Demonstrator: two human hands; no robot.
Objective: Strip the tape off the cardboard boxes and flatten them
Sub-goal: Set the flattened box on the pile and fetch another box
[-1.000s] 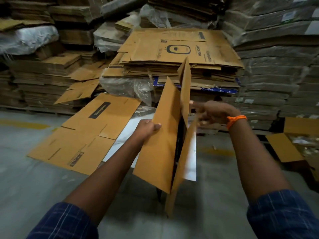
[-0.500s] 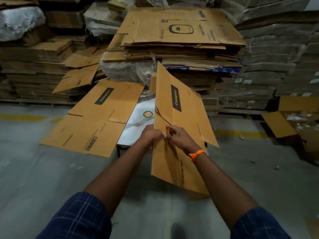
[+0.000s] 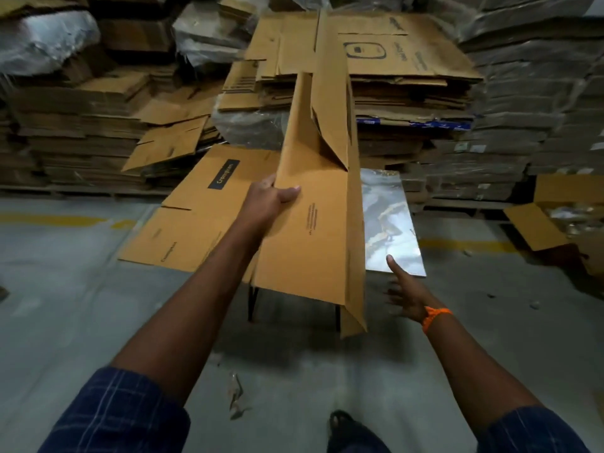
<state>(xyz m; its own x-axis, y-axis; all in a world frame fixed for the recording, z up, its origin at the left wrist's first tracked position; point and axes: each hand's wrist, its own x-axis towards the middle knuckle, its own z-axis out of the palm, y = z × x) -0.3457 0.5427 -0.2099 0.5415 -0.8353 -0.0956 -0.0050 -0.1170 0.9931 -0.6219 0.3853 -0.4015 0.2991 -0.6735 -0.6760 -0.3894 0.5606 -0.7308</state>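
Cardboard box (image 3: 313,243) (folded nearly flat) pinched at its edge by left grip (image 3: 270,199); right grip (image 3: 406,293) spread, holding nothing.

A shiny-topped table (image 3: 390,223) on dark legs stands on the grey floor (image 3: 65,305). A yellow line (image 3: 49,220) crosses the floor either side of the table. Clear plastic wrapping (image 3: 42,40) bulges at the far left.

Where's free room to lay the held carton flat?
Free: shiny tabletop strip right of the held carton; bare floor at near left. Crowded: tabletop's left half under a flattened carton, stacks behind, open box far right.
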